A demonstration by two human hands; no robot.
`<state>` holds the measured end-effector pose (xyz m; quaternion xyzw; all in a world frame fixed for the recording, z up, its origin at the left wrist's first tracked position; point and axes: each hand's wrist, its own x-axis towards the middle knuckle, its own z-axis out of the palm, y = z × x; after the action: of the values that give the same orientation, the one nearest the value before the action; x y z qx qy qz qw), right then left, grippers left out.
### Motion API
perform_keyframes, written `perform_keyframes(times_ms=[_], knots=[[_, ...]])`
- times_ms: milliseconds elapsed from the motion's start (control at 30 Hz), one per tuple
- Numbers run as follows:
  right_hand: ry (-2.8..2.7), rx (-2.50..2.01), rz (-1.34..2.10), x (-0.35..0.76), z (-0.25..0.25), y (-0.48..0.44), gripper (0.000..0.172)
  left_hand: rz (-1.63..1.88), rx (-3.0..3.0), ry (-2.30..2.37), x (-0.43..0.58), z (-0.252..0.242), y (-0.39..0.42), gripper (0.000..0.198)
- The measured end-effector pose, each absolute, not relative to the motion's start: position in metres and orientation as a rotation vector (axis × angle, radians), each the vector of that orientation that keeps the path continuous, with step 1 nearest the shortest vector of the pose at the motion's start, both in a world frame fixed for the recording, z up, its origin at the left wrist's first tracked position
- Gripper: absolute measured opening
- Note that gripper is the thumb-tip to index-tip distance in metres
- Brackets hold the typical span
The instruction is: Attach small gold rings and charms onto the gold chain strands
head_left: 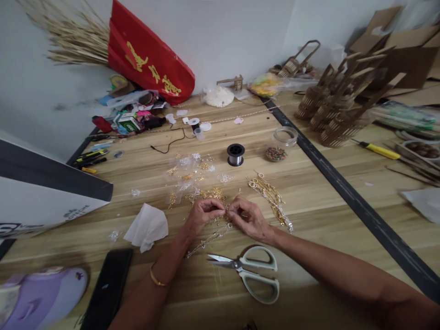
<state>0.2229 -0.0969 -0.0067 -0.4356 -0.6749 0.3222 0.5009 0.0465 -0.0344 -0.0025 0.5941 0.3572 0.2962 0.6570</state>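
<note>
My left hand [206, 213] and my right hand [248, 217] meet over the wooden table, their fingertips pinched together. Between them is something tiny, perhaps the end of a silver chain [215, 235] that trails down toward my left forearm with a ring [230, 225] at its upper end. Behind my fingers spreads a pile of small gold findings [211, 194]. To the right of my right hand lies a bundle of gold and silver chains [271, 197]. Open-bladed scissors [245, 268] with pale handles rest just below my hands.
A wire spool [235, 155] and a dish of coloured beads [275, 154] stand farther back. Small bags of findings [187, 176] lie left of the spool. A white tissue [147, 228] and a black phone [108, 288] are at left. Woven baskets [337, 110] stand at right.
</note>
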Motion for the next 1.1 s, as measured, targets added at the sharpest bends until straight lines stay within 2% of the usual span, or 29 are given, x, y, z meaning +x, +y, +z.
perform_keyframes(times_ms=[433, 833, 1100], knots=[[-1.626, -1.014, 0.779, 0.2233, -0.0063, -0.0970, 0.010, 0.664, 1.391, 0.784, 0.0447, -0.0026, -0.0332, 0.016], [-1.613, -1.011, 0.781, 0.2238, -0.0072, -0.0978, 0.010, 0.833, 1.821, 0.730, 0.0474, 0.0017, -0.0364, 0.007], [-1.609, -1.022, 0.768, 0.2240, -0.0072, -0.0975, 0.010, 0.836, 1.795, 0.771, 0.0457, 0.0007, -0.0348, 0.011]])
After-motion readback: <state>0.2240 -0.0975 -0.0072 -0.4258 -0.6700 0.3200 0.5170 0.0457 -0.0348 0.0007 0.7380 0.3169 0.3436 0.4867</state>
